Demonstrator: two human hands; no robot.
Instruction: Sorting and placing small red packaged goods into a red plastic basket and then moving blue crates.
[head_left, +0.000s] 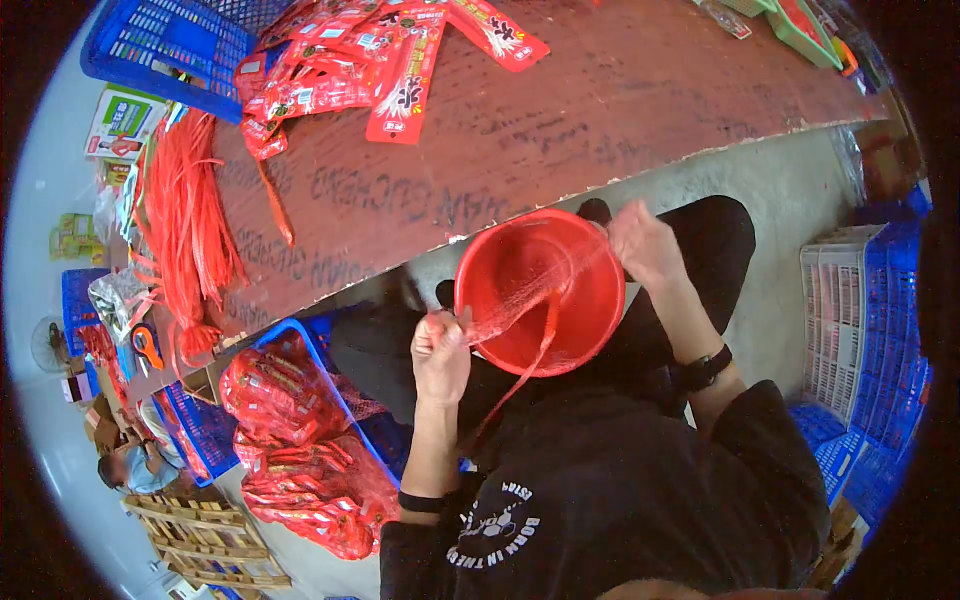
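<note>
My left hand and my right hand each grip an end of a red mesh net bag, stretched between them over a red plastic bucket. The bucket stands at the table's edge, in front of my body. A narrow red net strip hangs over the bucket's near rim. On the table lie a bundle of red net sleeves, a single red net strip and a pile of red snack packets.
A blue crate lies at the table's top left. An orange-handled cutter is by the left edge. Filled red net bags sit in and beside a blue crate below. Stacked crates stand right. Another person is far left.
</note>
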